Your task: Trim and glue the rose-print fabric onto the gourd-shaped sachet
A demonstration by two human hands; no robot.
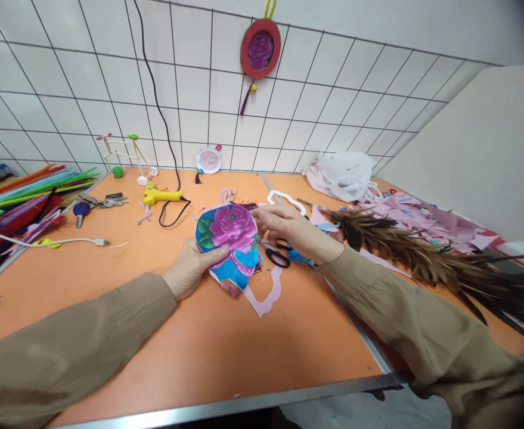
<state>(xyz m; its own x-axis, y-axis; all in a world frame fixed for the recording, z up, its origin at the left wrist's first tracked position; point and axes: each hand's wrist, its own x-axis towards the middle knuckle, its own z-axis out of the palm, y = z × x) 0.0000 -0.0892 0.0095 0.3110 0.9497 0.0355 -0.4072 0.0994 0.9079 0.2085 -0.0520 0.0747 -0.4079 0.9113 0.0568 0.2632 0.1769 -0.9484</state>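
My left hand (190,265) grips a round piece of floral fabric (239,229) by its lower left, with the thumb across the front. The fabric is blue with a large purple rose and green leaves; its lower end tapers and looks folded. At its upper right edge, the bent fingers of my right hand (288,229) pinch the rim; the exact fingertip contact is partly hidden. Under my right hand lie black-handled scissors (278,257). A curved pink scrap (266,298) rests on the table just below the fabric.
A yellow glue gun (161,195) with a black cord lies at left, near keys (83,210) and a white cable (78,241). Brown feathers (405,250) and pink scraps (427,217) cover the right side. A white plastic bag (342,176) sits behind; a red round ornament (245,50) hangs above.
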